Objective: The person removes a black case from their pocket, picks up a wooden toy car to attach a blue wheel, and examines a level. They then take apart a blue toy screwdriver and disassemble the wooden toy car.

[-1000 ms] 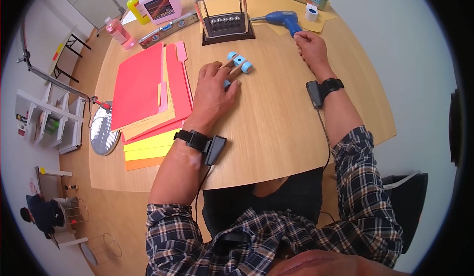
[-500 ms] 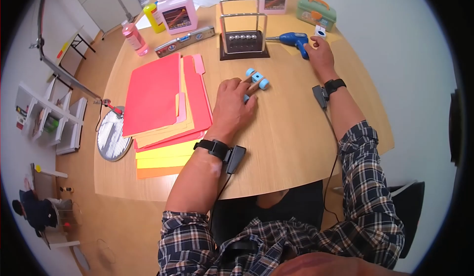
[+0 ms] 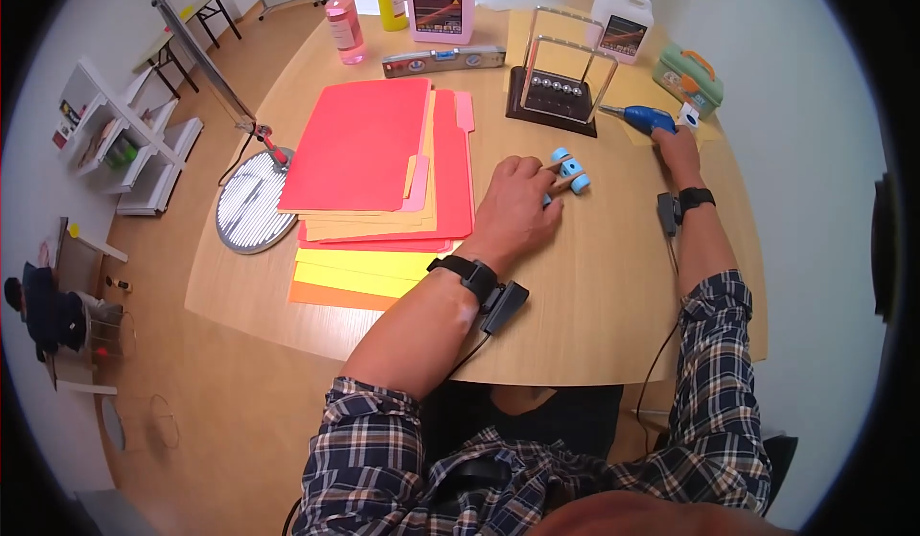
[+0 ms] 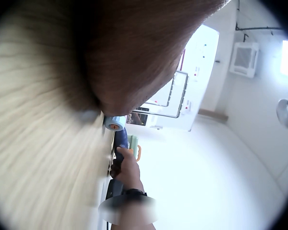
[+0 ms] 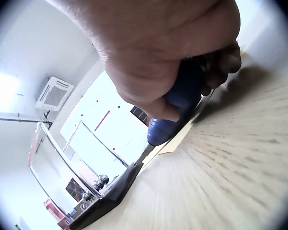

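In the head view my left hand (image 3: 517, 208) rests low over the table, fingers and thumb around the rear of a small toy car (image 3: 572, 170). The car has light blue wheels and a brown frame; its rear is partly hidden under the fingers. One blue wheel (image 4: 115, 123) shows past my hand in the left wrist view. At the right, my right hand (image 3: 678, 153) grips the handle of a blue pistol-grip screwdriver (image 3: 644, 118). The right wrist view shows curled fingers around its dark blue handle (image 5: 185, 88), the metal shaft pointing towards the Newton's cradle (image 3: 554, 95).
Red and yellow folders (image 3: 359, 148) lie stacked left of my left hand, beside a round striped disc (image 3: 254, 205). A spirit level (image 3: 444, 60), pink jug (image 3: 441, 4), pink bottle (image 3: 345, 28) and green toolbox (image 3: 688, 78) stand farther back. A white roll (image 3: 689, 114) sits near the screwdriver.
The head view has swung left, so the tabletop sits farther right in it. My right hand has moved from the handle's end to a fuller grip on the screwdriver. My left hand stays at the car.
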A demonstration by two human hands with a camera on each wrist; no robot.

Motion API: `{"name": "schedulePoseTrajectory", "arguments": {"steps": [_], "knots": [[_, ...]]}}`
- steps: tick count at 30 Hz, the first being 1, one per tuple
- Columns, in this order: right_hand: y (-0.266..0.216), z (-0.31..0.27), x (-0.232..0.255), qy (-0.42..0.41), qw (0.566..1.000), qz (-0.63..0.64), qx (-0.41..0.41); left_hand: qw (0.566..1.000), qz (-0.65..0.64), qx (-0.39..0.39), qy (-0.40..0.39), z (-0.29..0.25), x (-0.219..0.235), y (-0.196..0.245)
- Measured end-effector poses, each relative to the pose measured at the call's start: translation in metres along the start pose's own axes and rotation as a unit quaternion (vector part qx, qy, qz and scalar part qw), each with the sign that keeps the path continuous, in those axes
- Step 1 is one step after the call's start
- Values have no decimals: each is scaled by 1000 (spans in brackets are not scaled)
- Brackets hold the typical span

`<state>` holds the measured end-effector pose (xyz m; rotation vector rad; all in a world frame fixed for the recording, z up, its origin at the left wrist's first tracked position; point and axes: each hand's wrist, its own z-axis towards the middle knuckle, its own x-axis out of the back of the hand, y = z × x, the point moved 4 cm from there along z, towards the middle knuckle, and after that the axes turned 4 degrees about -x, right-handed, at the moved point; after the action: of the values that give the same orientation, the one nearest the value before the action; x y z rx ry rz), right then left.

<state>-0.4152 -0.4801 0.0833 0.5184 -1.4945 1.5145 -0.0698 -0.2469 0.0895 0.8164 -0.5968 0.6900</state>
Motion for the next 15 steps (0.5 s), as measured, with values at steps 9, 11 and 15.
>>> {"name": "schedulePoseTrajectory", "arguments": {"steps": [9,11,15], "knots": [[24,-43,36,-60,942,304,-128,1000,4,-12,21,-1,-10,-14],[24,-56,40,-70,880,455,-116,999,-20,13,30,-1,-13,-20],[5,-91,37,-92,857,503,-68,999,-14,22,28,2,-19,-29]]}}
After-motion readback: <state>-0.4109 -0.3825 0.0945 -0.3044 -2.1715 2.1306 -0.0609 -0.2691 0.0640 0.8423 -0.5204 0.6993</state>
